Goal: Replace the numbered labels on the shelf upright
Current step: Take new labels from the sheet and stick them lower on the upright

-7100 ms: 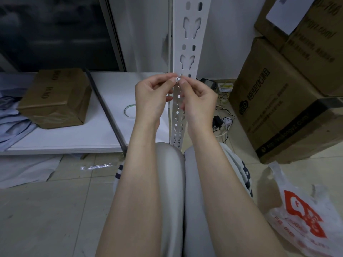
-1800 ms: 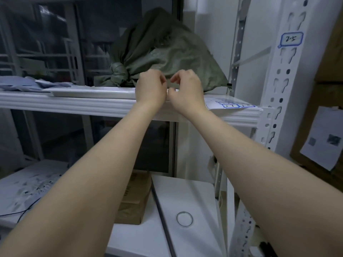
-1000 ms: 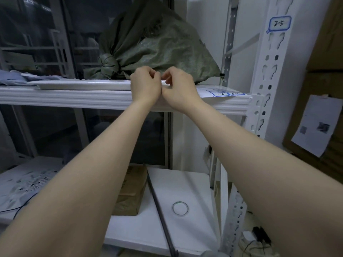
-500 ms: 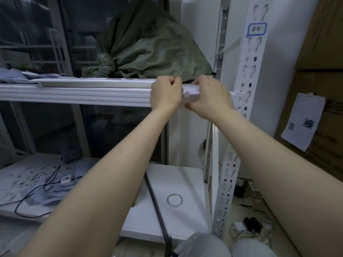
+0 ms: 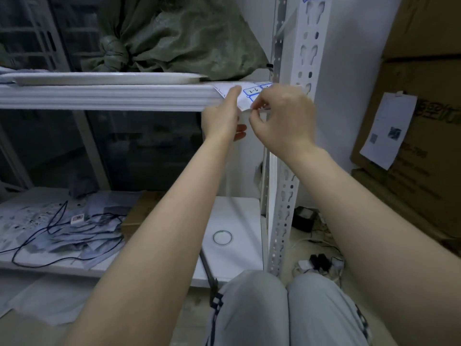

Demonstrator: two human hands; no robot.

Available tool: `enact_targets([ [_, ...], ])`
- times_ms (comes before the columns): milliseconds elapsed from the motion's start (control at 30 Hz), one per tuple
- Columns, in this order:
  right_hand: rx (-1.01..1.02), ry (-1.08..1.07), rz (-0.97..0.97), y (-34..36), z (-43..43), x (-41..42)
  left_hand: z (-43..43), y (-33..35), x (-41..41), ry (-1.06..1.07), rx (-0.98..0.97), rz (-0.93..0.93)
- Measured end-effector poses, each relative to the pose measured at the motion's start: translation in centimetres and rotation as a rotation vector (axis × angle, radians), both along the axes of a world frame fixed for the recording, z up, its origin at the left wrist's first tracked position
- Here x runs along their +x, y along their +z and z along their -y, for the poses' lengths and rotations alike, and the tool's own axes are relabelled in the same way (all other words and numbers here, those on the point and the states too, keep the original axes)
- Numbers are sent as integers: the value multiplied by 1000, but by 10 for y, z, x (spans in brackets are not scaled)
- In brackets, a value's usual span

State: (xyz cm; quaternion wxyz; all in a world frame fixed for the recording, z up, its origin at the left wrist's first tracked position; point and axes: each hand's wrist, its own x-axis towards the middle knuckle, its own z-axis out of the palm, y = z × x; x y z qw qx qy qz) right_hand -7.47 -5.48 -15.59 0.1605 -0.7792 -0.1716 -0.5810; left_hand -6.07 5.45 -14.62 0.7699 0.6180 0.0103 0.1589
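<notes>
Label sheet (image 5: 252, 94) lies printed side up, lengthwise along the shelf (image 5: 99, 97) edge, beside the upright (image 5: 307, 46). Left hand (image 5: 220, 118) has its grip curled round the sheet's hanging near edge. Right hand (image 5: 284, 121) pinches that edge between thumb and forefinger.

Left hand (image 5: 220, 116) and right hand (image 5: 282, 121) pinch label sheet (image 5: 249, 95) beside shelf upright (image 5: 309, 46).

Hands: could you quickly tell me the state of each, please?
Left hand: holds the label sheet.
Right hand: pinches the same sheet's lower edge.
</notes>
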Motion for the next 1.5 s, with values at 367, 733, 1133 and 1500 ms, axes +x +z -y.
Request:
enact_targets([
  [367,343,314,-182,-104,13,-39,17,-104,-46,-194,-246,65],
  [733,699,307,-443,-222,17,-49,39,-221,-62,-178,-244,-131],
  [1133,760,229,-570,-253,14,-65,30,-249,-69,-244,-244,-259],
  [1500,865,242,-638,-252,15,-67,27,-245,-72,-224,-174,-245],
])
